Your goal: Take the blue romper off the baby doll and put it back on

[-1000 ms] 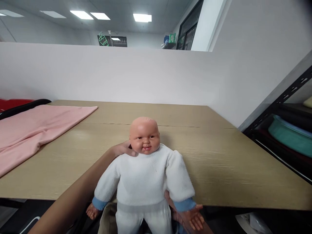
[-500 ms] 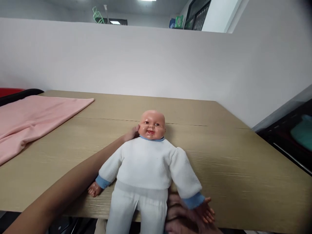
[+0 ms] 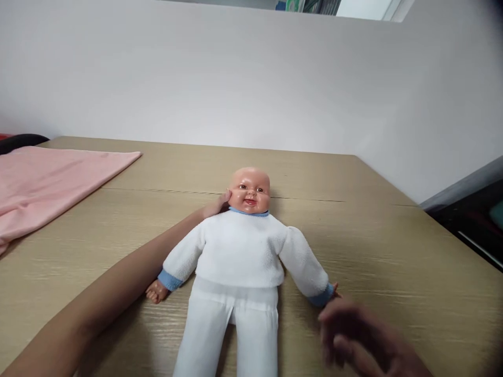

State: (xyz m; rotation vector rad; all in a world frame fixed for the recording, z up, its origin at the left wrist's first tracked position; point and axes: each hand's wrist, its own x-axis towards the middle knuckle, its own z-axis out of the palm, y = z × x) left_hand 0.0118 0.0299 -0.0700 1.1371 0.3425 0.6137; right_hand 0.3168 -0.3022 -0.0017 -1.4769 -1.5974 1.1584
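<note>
A baby doll (image 3: 240, 251) in a white fleece top with blue cuffs and collar and white trousers lies face up on the table, its legs running past the lower edge of view. My left hand (image 3: 218, 204) cradles the back of its head and neck; the thumb shows at the cheek, and the other fingers are hidden underneath. Beside the doll's blue cuff, at the lower right, is my right hand (image 3: 353, 332), blurred, with loosely curled fingers apart from the thumb and nothing visible in them. It overlaps the doll's small hand in view; I cannot tell whether they touch.
A pink cloth (image 3: 58, 183) is spread on the wooden table (image 3: 393, 235) at the left. Behind the table rises a white wall (image 3: 236, 78). A dark object (image 3: 467, 220) stands past the table's right edge, and a black rounded edge (image 3: 25, 140) shows at far left.
My right hand has come out from beside the doll's leg and moved right, beyond its arm. The doll's arm has shifted slightly. My left hand stays at the head; the view has tipped down.
</note>
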